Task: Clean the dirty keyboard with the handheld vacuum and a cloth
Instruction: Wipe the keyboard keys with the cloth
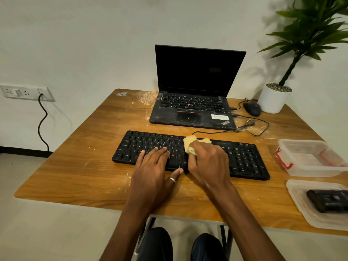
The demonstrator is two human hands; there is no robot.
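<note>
A black keyboard (pixel 243 157) lies across the middle of the wooden table (pixel 75 178). My left hand (pixel 152 168) rests flat on its left half, fingers spread over the keys, a ring on the thumb. My right hand (pixel 209 162) presses a crumpled yellow cloth (pixel 190 143) onto the keys near the keyboard's centre. A black boxy device (pixel 329 200), perhaps the handheld vacuum, lies on a clear plastic lid (pixel 305 210) at the right front.
A dusty black laptop (pixel 194 91) stands open behind the keyboard, with a wired mouse (pixel 252 108) and a white potted plant (pixel 273 98) to its right. A clear plastic box (pixel 308 159) sits at the right edge. Pale crumbs are scattered on the tabletop.
</note>
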